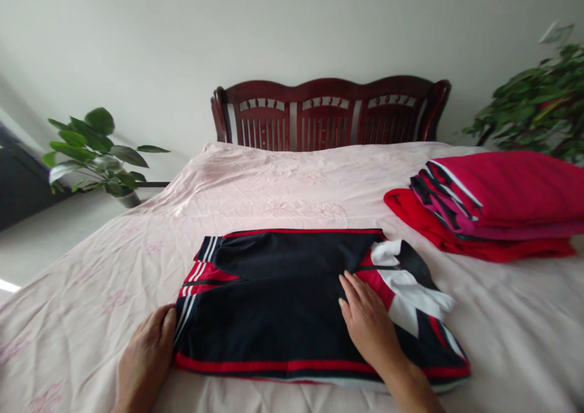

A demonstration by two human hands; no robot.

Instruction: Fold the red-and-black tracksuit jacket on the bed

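Nothing is readable here: no lettering, label, brand or number is showing. The navy sports garment (pixel 283 303) lying on the bed (pixel 274 182) is carrying only red and white stripes, and the red folded cloth (pixel 497 188) beside it is showing no legible marks.

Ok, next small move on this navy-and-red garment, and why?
Probably flatten the bunched white panel of the navy-and-red garment with the right hand: it sits rumpled just beside that hand, while the left hand rests at the garment's opposite edge, on the pink bedsheet.
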